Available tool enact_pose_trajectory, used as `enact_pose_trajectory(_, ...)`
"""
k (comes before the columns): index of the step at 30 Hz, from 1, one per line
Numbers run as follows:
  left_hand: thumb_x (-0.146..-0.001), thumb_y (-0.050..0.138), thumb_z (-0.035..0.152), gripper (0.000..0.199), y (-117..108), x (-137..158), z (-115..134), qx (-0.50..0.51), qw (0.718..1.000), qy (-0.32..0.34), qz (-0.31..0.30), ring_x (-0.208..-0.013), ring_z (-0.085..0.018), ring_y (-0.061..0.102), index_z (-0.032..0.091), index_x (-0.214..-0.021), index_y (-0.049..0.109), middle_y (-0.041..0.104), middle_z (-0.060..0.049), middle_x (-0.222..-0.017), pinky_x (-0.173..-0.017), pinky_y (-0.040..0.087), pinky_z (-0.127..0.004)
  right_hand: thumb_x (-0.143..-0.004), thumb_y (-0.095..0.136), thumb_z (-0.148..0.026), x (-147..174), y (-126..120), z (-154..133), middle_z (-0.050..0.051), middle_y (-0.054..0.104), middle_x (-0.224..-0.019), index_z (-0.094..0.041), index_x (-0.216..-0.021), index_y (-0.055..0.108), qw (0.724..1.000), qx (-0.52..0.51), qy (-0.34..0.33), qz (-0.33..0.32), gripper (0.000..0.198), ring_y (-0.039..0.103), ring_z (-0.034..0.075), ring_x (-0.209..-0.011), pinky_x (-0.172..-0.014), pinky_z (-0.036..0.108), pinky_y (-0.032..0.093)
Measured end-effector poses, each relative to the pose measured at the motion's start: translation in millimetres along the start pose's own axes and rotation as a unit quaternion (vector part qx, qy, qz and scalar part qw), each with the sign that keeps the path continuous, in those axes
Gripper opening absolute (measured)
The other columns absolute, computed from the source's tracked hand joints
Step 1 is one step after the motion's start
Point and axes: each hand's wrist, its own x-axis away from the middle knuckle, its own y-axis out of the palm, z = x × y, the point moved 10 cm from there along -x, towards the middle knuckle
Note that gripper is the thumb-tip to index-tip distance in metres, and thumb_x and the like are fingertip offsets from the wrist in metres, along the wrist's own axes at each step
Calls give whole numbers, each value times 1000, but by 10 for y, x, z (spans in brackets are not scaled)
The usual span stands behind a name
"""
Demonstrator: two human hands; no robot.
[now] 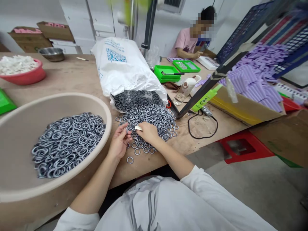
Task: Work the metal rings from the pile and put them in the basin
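Observation:
My left hand has a grey ring pinched between its fingers, at the front of the pile. Close beside it, my right hand is closed around a small tool with a pale handle; its working end is too small to make out. Loose grey rings spill over the table from the mouth of a white woven sack, partly under my hands. To the left, a large beige basin holds a heap of similar rings. One ring lies apart near the table edge.
A red bowl of white pieces and a metal bowl stand back left. A dark metal post, a cable and a box of purple parts are on the right. Another person sits across, behind green trays.

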Motion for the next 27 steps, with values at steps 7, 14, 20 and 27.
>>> enact_pose_trajectory(7,-72,72,39,27,65,48,-93,-85,996,-26,-19,-57,-8,52,15,-82,65,57,1,-71,-45,43,-17,-80,63,-38,119,-25,97,-5,54,-62,-18,-77,64,945,-322,28,-52,20,46,11,-59,-57,24,30)
enact_pose_trajectory(14,-64,78,61,49,286,158,-148,-215,972,18,-97,-50,-6,35,15,-69,61,47,4,-58,-43,26,-19,-81,60,-49,202,26,-30,-5,49,-62,-18,-71,56,871,-489,11,-41,34,41,10,-58,-56,24,32)
enact_pose_trajectory(20,-62,79,60,50,229,152,-154,-135,989,-13,-65,-51,-7,39,16,-72,57,49,4,-60,-42,29,-18,-65,78,-54,277,17,-73,-5,60,-72,-20,-83,59,778,-628,30,8,42,55,12,-67,-67,26,46)
enact_pose_trajectory(27,-65,81,52,43,297,196,-161,-130,987,-23,-92,-50,-6,41,15,-74,61,54,2,-63,-41,29,-17,-68,76,-57,290,14,-99,-2,64,-73,-20,-84,64,781,-624,20,1,41,59,14,-65,-67,29,51)
